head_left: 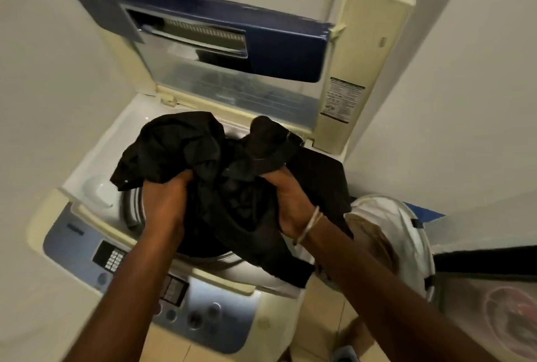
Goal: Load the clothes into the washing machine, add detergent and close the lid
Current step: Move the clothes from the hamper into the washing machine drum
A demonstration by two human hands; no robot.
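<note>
A top-loading washing machine (87, 175) stands in front of me with its blue-framed lid (279, 50) raised upright at the back. A bundle of black clothes (229, 175) hangs over the open drum and mostly hides the opening. My left hand (165, 199) grips the left side of the bundle. On the right, my right hand (287, 201) grips the other side, a pale band round its wrist. A black sleeve or leg drapes over the machine's right rim. No detergent is in view.
The control panel (122, 257) with buttons and knobs faces me at the machine's front. A white laundry basket (404, 233) holding a tan garment stands on the floor to the right. White walls close in on both sides. A grey appliance sits at the far right.
</note>
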